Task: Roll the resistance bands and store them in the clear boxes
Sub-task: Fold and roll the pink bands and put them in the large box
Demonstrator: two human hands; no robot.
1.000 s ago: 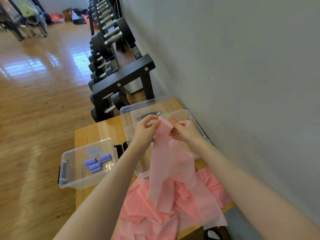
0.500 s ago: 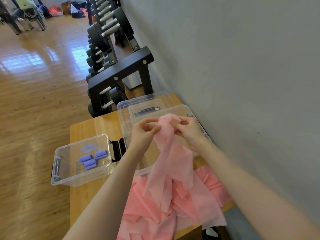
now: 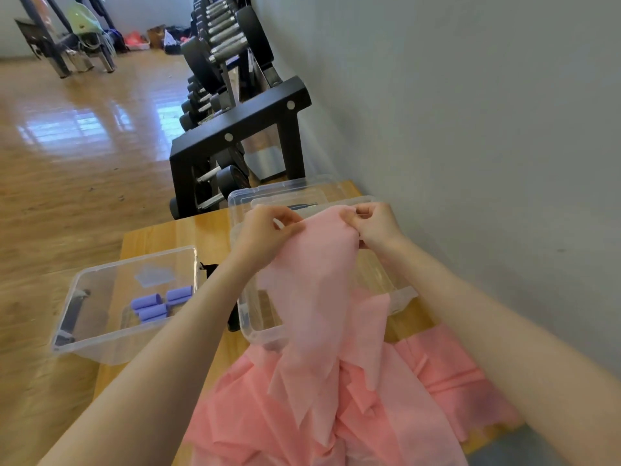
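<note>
A long pink resistance band hangs from both my hands above the wooden table. My left hand pinches its top edge on the left; my right hand pinches the same edge on the right. The band drapes down over a clear box in front of me and ends in a loose pile of pink bands at the near table edge. A second clear box on the left holds three rolled purple bands.
More clear boxes or lids are stacked behind my hands. A black dumbbell rack stands beyond the table along the grey wall. Wooden floor stretches to the left.
My hands have spread slightly apart, widening the pink band's top edge between them. The view has shifted a little.
</note>
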